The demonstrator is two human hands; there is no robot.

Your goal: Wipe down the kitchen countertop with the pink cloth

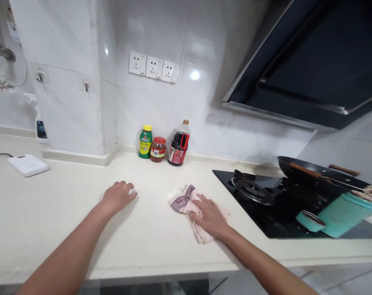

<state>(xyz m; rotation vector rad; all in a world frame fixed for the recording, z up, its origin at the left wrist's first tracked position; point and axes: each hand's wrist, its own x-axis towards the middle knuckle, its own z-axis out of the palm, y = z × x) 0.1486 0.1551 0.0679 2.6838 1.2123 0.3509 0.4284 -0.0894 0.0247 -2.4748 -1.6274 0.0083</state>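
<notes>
Two hands point(118, 196) — one cloth point(186, 203), three bottles point(157, 148).

Bright, even light fills the scene. Glare spots sit on the wall tiles point(194, 75) at twelve o'clock. Soft shadows trail beside both forearms on the pale surface point(66, 196). The hood point(311, 61) at two o'clock stays dark. Edges bow outward, and fine detail is slightly soft throughout.

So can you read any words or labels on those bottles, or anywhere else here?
Nothing can be read.
Green bottle: yellow label, print blurred.
Red-lidded jar: label too small.
Dark bottle: red label, print blurred.
Spray bottle: dark label, unreadable.
Sockets and white box: no text visible.
</notes>
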